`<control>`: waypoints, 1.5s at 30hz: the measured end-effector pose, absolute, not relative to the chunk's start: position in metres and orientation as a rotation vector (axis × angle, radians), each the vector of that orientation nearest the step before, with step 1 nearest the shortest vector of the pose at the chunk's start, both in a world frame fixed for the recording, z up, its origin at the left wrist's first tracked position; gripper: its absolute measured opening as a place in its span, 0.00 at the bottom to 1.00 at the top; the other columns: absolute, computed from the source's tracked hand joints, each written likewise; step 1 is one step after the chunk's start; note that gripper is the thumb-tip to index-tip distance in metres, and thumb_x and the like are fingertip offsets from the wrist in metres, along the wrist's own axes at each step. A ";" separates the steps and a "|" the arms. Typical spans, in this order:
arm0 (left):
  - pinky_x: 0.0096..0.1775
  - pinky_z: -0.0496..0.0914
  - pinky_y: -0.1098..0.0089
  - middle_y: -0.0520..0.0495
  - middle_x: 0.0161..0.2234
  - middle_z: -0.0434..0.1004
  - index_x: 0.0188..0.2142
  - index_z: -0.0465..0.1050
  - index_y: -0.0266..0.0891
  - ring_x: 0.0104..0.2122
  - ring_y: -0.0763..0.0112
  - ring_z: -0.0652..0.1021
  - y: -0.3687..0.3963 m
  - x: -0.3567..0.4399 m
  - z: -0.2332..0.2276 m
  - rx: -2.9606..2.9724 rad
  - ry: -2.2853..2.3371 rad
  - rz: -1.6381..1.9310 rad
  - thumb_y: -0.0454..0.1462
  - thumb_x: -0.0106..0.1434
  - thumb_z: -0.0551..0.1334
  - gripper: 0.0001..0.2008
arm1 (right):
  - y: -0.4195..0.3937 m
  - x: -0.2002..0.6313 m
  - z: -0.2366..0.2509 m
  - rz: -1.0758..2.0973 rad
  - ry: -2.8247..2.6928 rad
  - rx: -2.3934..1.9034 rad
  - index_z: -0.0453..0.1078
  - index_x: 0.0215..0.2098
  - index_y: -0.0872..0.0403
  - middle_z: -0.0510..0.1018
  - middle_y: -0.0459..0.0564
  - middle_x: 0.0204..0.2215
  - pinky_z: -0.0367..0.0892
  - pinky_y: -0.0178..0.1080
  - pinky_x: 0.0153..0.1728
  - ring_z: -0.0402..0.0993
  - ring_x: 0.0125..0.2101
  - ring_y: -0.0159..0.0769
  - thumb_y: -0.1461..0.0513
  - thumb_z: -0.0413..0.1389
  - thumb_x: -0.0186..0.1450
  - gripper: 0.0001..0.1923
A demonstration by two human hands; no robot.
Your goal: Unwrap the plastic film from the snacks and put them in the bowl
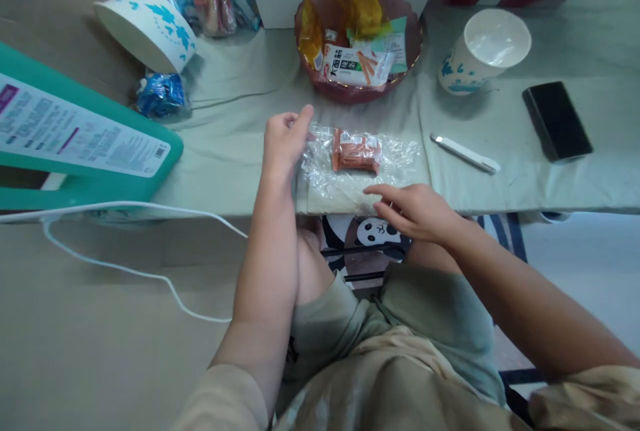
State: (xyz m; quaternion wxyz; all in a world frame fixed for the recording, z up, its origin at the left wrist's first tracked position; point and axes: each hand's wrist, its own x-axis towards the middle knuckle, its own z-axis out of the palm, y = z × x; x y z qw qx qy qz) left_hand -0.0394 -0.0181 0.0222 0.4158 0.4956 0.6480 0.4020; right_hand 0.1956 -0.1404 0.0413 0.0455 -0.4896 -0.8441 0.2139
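A sheet of clear plastic wrap (320, 177) lies crinkled near the table's front edge. On it rests a small snack packet (356, 152) in an orange-brown wrapper. My left hand (287, 141) pinches the wrap's left edge between thumb and fingers. Just off the wrap's lower right side hovers my right hand (413, 207), its index finger stretched out and nothing visible in it. Right of the wrap lies a white utility knife (465, 153).
Behind the wrap stands a pink scalloped bowl (345, 92) of packaged snacks. A paper cup (475, 51) and a black phone-like box (557, 121) are on the right. On the left are a tipped paper bucket (150, 27), a green container (160, 144) and a white cable (150, 205).
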 end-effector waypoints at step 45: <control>0.18 0.52 0.71 0.53 0.09 0.59 0.14 0.68 0.41 0.10 0.75 0.60 -0.028 -0.054 0.029 1.097 1.550 0.850 0.38 0.63 0.55 0.21 | -0.146 0.234 0.031 0.355 -2.403 -1.231 0.68 0.62 0.48 0.72 0.62 0.65 0.64 0.70 0.61 0.66 0.66 0.65 0.48 0.65 0.63 0.32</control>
